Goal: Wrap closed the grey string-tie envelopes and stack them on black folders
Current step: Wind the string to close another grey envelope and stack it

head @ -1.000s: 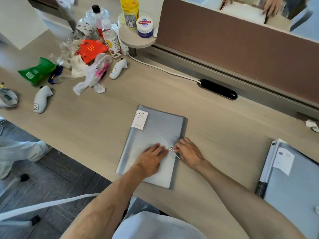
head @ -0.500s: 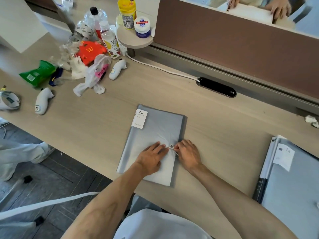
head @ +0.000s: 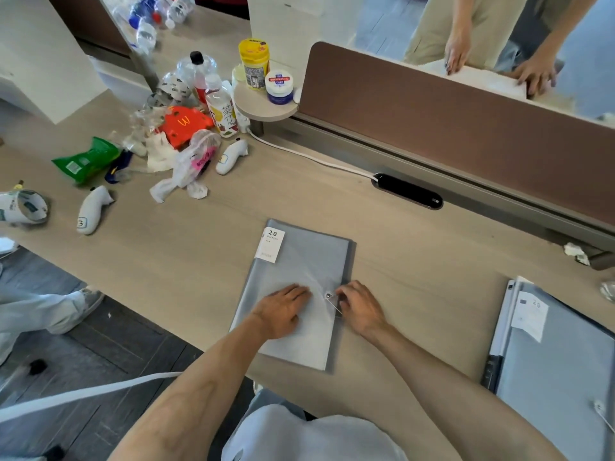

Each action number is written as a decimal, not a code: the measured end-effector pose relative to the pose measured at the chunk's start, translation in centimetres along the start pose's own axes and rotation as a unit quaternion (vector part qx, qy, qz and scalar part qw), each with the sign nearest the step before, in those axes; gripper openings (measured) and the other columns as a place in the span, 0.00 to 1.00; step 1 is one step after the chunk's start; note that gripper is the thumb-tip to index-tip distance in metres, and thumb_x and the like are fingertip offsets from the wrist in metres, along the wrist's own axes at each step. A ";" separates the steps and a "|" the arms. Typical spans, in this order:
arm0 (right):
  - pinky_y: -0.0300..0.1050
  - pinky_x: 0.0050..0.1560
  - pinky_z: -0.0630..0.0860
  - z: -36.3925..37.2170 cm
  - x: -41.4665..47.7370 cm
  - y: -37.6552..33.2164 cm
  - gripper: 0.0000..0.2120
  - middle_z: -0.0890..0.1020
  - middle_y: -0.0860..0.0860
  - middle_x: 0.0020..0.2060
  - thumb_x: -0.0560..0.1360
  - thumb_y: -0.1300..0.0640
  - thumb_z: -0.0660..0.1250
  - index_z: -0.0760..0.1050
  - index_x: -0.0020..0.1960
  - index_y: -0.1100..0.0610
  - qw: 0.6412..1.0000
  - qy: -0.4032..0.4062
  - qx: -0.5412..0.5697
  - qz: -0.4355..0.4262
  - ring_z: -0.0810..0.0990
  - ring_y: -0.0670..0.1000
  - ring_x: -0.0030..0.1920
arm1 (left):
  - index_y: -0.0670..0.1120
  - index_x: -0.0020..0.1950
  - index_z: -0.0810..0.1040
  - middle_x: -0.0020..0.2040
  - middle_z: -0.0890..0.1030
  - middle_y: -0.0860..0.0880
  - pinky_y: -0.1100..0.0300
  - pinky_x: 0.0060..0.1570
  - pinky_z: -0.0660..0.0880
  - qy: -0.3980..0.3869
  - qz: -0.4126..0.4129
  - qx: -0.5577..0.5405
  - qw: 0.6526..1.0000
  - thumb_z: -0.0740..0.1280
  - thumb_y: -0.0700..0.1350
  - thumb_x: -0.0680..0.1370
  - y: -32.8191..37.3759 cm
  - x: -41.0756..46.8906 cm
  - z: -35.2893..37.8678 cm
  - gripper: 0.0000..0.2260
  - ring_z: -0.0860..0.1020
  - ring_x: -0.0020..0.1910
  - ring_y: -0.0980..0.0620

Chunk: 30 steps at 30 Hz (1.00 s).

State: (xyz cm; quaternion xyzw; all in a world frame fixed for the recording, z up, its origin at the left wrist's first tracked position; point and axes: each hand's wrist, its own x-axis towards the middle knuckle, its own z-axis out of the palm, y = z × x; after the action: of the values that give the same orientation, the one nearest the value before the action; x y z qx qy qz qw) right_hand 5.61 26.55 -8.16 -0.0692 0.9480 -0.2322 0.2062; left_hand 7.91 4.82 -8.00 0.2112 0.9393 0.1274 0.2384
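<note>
A grey string-tie envelope [head: 301, 271] with a white "20" label lies flat on the wooden desk [head: 416, 277] in front of me. My left hand [head: 283, 309] presses flat on its lower half, fingers apart. My right hand [head: 361, 307] pinches the thin string [head: 335, 306] just right of the round tie button [head: 328, 296] near the envelope's right edge. At the far right lies a second grey envelope [head: 562, 377] with a tie button, resting on a stack that shows a black folder spine [head: 489, 372] at its left edge.
Bottles, wrappers, a green bag and two white controllers [head: 91, 211] clutter the desk's far left. A black cable port [head: 407, 191] and white cable sit before the brown divider [head: 466, 128]. Another person's hands rest beyond the divider. The desk's near edge runs under my forearms.
The view has tilted up a little, showing more beyond the divider. My right hand has shifted slightly at the tie button with the string; the left hand stays pressed on the envelope.
</note>
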 end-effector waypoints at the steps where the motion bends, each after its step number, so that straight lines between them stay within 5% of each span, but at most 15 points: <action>1: 0.47 0.63 0.70 -0.3 0.1 0.0 0.13 0.76 0.54 0.56 0.75 0.62 0.61 0.77 0.57 0.55 1.000 -0.006 0.015 0.008 0.74 0.55 0.60 | 0.43 0.77 0.58 0.77 0.60 0.46 0.52 0.75 0.57 -0.001 -0.013 0.003 1.000 0.54 0.45 0.77 -0.2 -0.2 -0.4 0.27 0.57 0.77 0.47; 6: 0.39 0.61 0.67 -1.1 0.5 -0.7 0.17 0.77 0.55 0.58 0.72 0.66 0.61 0.78 0.57 0.55 0.996 -0.004 0.064 0.068 0.73 0.54 0.62 | 0.40 0.69 0.71 0.70 0.72 0.41 0.43 0.62 0.73 0.039 -0.059 -0.015 0.997 0.45 0.50 0.69 -2.5 -0.7 -0.9 0.33 0.71 0.69 0.40; 12: 0.38 0.66 0.64 0.4 0.6 -1.7 0.17 0.71 0.56 0.63 0.73 0.55 0.68 0.77 0.61 0.58 0.981 0.011 0.137 0.140 0.68 0.53 0.67 | 0.43 0.73 0.62 0.77 0.57 0.45 0.49 0.67 0.64 0.081 -0.192 -0.103 0.973 0.58 0.40 0.76 -3.3 -1.2 -3.0 0.24 0.56 0.75 0.44; 18: 0.38 0.68 0.61 2.1 0.8 -2.8 0.18 0.67 0.56 0.65 0.74 0.56 0.66 0.75 0.63 0.57 0.965 0.058 0.167 0.195 0.68 0.53 0.68 | 0.41 0.77 0.52 0.76 0.55 0.40 0.54 0.69 0.57 0.096 -0.230 -0.201 0.947 0.63 0.38 0.74 -4.5 0.1 -3.3 0.33 0.63 0.70 0.38; 24: 0.40 0.67 0.67 2.4 1.2 -2.6 0.17 0.70 0.52 0.61 0.69 0.55 0.72 0.78 0.57 0.54 0.935 0.093 0.233 0.250 0.72 0.51 0.62 | 0.49 0.67 0.66 0.61 0.75 0.43 0.46 0.59 0.74 0.148 -0.286 -0.447 0.834 0.72 0.45 0.63 -6.9 1.5 -4.4 0.33 0.75 0.59 0.41; 28: 0.54 0.56 0.80 2.9 1.0 -0.4 0.12 0.78 0.50 0.52 0.59 0.53 0.73 0.76 0.41 0.46 0.879 0.147 0.351 0.289 0.81 0.53 0.53 | 0.45 0.59 0.74 0.53 0.80 0.45 0.53 0.44 0.78 0.139 -0.257 -0.571 0.767 0.72 0.37 0.72 -5.3 2.1 -6.4 0.17 0.79 0.49 0.46; 30: 0.54 0.51 0.82 3.0 0.7 0.6 0.12 0.83 0.53 0.49 0.59 0.52 0.72 0.78 0.43 0.50 0.845 0.176 0.399 0.309 0.83 0.54 0.48 | 0.45 0.52 0.78 0.49 0.81 0.44 0.54 0.44 0.77 0.143 -0.237 -0.637 0.719 0.72 0.38 0.72 -4.1 2.3 -7.4 0.10 0.79 0.45 0.47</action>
State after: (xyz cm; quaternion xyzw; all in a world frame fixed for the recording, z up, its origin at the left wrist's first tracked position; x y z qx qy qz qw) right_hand 6.21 25.73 -11.09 0.3577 0.7664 -0.5229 0.1065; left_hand 0.92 1.24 -3.97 -0.2408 0.6784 0.6641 0.2020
